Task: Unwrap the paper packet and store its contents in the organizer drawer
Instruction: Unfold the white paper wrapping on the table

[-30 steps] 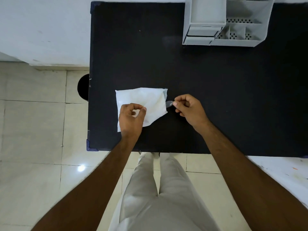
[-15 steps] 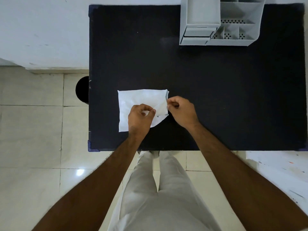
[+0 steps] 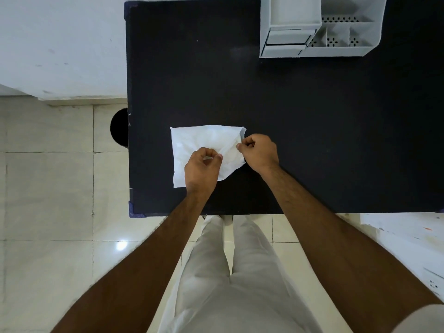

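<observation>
A white paper packet (image 3: 197, 140) lies flat on the black table (image 3: 312, 131), near its front left part. My left hand (image 3: 201, 168) rests on the packet's lower middle, its thumb and forefinger pinching a fold of the paper. My right hand (image 3: 260, 150) pinches the packet's right edge, where a raised crease runs toward the left hand. What is inside the packet is hidden. The white organizer (image 3: 319, 27) stands at the table's far right, its small drawer (image 3: 287, 40) at the lower left corner looking pushed in.
The table's left edge and front edge are close to the packet. A round black object (image 3: 119, 127) sticks out below the table's left edge. Pale floor tiles lie to the left. A white surface (image 3: 408, 234) shows at the right, beyond the table's front.
My right hand moved left from beside the packet onto its right edge and took hold of it. My left hand shifted slightly right along the paper.
</observation>
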